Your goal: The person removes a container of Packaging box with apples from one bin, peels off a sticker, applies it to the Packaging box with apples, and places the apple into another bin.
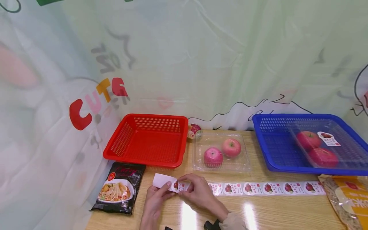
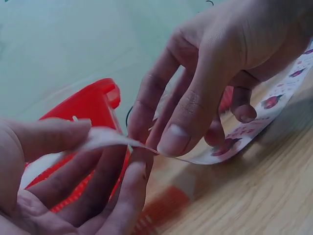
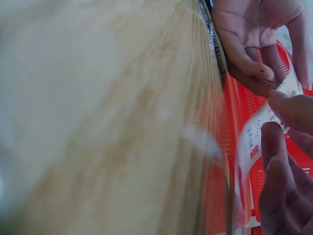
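A long strip of apple-picture labels (image 1: 248,188) lies across the wooden table, its left end raised between both hands. The left hand (image 1: 154,202) pinches the blank white end, thumb on top and fingers beneath, as the left wrist view also shows. Just right of it, the right hand (image 1: 200,195) pinches the same strip (image 2: 254,128) at a printed label between thumb and fingertips. Behind the hands stands a clear plastic box (image 1: 198,164) with two apples (image 1: 231,147) inside.
A red basket (image 1: 156,143) stands at back left, a small round-topped tub (image 1: 194,129) beside it. At right, a blue basket (image 1: 270,153) holds a labelled clear box of apples. A black noodle packet (image 1: 118,188) lies left, an orange bag (image 1: 349,198) at far right.
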